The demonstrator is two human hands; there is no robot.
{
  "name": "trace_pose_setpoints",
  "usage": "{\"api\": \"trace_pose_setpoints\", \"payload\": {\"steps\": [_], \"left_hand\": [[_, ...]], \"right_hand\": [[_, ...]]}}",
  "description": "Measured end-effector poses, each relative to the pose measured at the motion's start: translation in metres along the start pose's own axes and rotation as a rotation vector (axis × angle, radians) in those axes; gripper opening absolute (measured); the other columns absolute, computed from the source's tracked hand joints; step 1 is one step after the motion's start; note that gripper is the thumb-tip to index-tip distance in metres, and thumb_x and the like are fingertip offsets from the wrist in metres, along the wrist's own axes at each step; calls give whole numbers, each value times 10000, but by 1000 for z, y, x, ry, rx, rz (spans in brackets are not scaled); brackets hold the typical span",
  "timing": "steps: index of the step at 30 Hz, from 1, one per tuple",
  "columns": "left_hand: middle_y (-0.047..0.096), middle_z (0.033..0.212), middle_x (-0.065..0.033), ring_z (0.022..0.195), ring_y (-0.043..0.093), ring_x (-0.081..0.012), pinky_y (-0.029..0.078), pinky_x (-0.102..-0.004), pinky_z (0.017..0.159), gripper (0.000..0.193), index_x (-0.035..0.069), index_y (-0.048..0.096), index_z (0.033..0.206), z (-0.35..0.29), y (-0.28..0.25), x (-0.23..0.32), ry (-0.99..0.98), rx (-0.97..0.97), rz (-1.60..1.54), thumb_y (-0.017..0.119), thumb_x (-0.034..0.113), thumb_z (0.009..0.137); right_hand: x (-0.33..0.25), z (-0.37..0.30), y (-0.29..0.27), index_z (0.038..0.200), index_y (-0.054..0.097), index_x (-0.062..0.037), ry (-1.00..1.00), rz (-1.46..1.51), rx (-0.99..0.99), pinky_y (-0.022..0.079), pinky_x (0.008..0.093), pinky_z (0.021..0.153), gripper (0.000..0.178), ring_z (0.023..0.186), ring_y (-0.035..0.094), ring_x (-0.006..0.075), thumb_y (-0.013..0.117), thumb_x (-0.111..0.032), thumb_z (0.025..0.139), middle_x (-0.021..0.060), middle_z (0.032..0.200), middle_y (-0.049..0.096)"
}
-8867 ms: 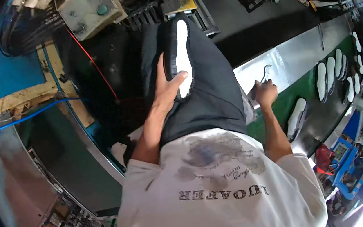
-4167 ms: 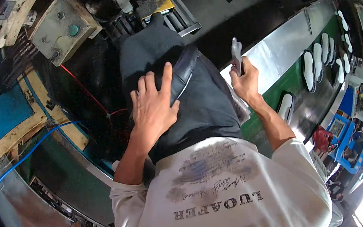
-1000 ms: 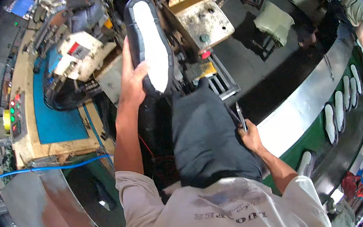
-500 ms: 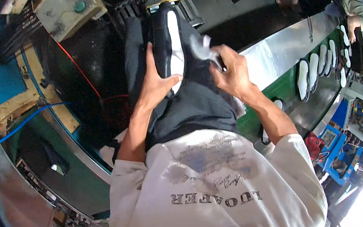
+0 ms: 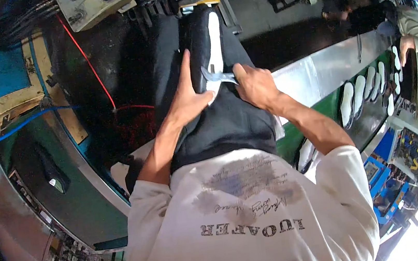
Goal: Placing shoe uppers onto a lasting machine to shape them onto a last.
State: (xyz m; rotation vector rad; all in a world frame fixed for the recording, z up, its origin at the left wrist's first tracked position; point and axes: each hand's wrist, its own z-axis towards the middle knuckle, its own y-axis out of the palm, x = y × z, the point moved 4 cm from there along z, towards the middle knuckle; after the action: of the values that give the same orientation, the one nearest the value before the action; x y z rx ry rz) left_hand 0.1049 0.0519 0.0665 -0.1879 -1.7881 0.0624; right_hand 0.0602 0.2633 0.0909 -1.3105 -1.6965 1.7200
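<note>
A black shoe (image 5: pixel 198 40) with a white strip along its upturned underside (image 5: pixel 214 38) lies lengthwise over my lap, toe end away from me. My left hand (image 5: pixel 187 99) is wrapped round its near end, with the thumb across the white part and the fingers along the left side. My right hand (image 5: pixel 256 87) is closed on the handle of a silvery hammer-like tool (image 5: pixel 213 76) with a curved head. That head lies over the white underside, just beyond my left thumb, and appears to touch it. The grip end is hidden in my right fist.
To my right runs a metal-edged green conveyor (image 5: pixel 313 84) carrying several white-soled shoes (image 5: pixel 357 95). A co-worker's arm (image 5: pixel 407 44) reaches over its far end. Another green belt (image 5: pixel 30 163) with a dark shoe (image 5: pixel 56 181) lies left. A grey box (image 5: pixel 92 6) stands ahead.
My right hand has brought the tool left and down from beside the shoe onto its white underside. The shoe and my left hand shift slightly right in view.
</note>
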Motion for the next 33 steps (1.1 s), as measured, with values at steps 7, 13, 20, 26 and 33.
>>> {"api": "trace_pose_setpoints", "payload": {"steps": [7, 13, 20, 26, 33], "left_hand": [[309, 1723, -149, 1509, 400, -264, 378, -347, 1222, 1162, 48, 104, 1754, -2, -5, -3, -88, -49, -593, 771, -53, 807], [499, 1583, -123, 1407, 523, -253, 424, -385, 1187, 1082, 86, 207, 1745, -36, -32, 6, -117, 27, -1116, 730, -53, 808], [551, 1547, -157, 1334, 599, -291, 503, -424, 1137, 1057, 134, 328, 1715, -144, -152, -47, -101, 640, -992, 751, -28, 760], [353, 1631, -363, 1443, 473, -504, 403, -498, 1219, 1018, 90, 179, 1738, -260, -350, -141, -365, 1135, 578, 735, 46, 886], [-11, 1770, -357, 1548, 313, -598, 456, -644, 1177, 1113, 203, 89, 1765, -264, -480, -228, -1016, 665, 1333, 785, 186, 897]], "right_hand": [[-5, 12, 2, 1042, 527, -29, 4, 8, -34, 577, 559, 725, 355, 806, 722, 454, 794, -85, 814, 236, 888, 677], [20, -25, -31, 1246, 638, 32, 73, 463, 290, 563, 430, 832, 378, 918, 696, 325, 649, 44, 868, 189, 1035, 707], [106, -60, 42, 1093, 666, -3, 568, 859, 217, 463, 313, 788, 129, 844, 530, 133, 651, -66, 981, 22, 936, 639], [135, -63, 48, 1095, 624, -64, 779, 1137, 176, 307, 237, 419, 88, 473, 394, 41, 635, -109, 1021, -44, 699, 510], [171, -65, 46, 1008, 586, -116, 892, 1187, 295, 303, 255, 434, 171, 498, 374, 47, 730, -205, 1020, -71, 662, 438]]}}
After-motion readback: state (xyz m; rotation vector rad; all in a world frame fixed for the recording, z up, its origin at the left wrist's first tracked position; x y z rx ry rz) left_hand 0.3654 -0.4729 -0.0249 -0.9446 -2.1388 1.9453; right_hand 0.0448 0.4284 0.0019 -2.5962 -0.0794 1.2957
